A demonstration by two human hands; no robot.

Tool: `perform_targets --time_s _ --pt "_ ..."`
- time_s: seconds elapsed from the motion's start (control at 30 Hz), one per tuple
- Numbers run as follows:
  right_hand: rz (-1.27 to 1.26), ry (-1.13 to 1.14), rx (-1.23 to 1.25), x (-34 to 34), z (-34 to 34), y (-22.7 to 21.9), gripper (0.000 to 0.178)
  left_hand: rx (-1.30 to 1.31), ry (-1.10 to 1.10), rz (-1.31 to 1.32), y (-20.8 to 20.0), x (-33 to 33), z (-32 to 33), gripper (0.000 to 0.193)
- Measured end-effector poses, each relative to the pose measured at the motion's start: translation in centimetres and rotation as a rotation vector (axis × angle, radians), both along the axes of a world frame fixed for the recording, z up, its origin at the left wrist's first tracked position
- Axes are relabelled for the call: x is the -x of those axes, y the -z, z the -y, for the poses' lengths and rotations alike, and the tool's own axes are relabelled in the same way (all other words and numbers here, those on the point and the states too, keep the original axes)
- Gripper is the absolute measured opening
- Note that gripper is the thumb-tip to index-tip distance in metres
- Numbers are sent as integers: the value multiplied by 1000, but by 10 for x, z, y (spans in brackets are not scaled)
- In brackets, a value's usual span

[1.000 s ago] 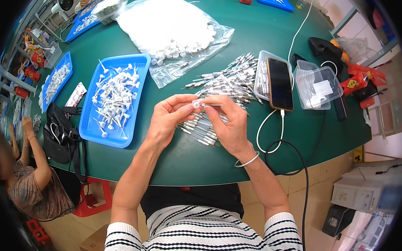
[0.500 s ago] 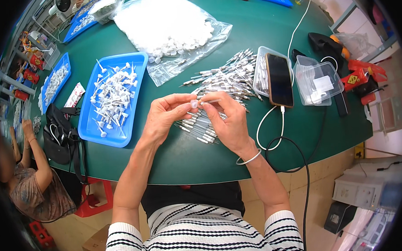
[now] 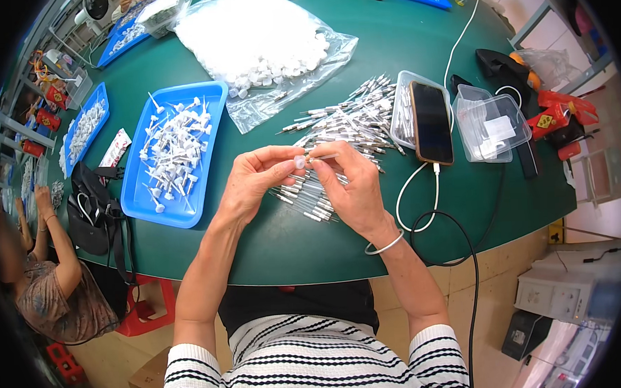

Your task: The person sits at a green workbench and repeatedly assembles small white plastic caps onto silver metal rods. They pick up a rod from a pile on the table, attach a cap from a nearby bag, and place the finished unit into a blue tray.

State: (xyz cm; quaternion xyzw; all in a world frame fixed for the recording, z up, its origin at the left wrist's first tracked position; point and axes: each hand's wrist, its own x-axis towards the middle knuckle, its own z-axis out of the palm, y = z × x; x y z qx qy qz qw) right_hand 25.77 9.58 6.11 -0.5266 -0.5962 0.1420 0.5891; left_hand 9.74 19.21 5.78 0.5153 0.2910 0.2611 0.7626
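Both my hands meet over the near middle of the green table (image 3: 271, 254). Between thumb and fingertips, my left hand (image 3: 249, 181) pinches a small white plastic cap (image 3: 299, 162). My right hand (image 3: 355, 188) pinches a thin whitish rod (image 3: 325, 156), its tip close to the cap; whether they touch I cannot tell. Beneath and beyond my fingers lies a loose heap of slim white-and-metal rods (image 3: 352, 123), partly hidden by my right hand. To the left, a blue tray (image 3: 132, 195) holds many white pieces, each a cap with a thin stem.
A clear bag (image 3: 251, 113) of white caps lies beyond my hands. Right of the rods are a box (image 3: 399, 131) of rods, a phone (image 3: 433, 123) on a white cable and clear containers (image 3: 505, 126). A black bag (image 3: 89, 210) lies left; another person (image 3: 58, 295) sits there.
The white cap shows a slightly different face between my left fingertips. My hands and arms stay almost in place.
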Motion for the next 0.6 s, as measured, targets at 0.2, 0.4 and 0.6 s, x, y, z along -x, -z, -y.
perform_targets --time_s 0.2,0.4,0.6 --pt "19 4 -1 -1 0 0 12 106 1 13 -1 -1 -1 25" --pt "9 23 -18 -1 1 0 11 109 -6 -14 -3 -3 0 25" --pt "17 20 -13 0 1 -1 11 74 -8 -14 -4 -2 1 25"
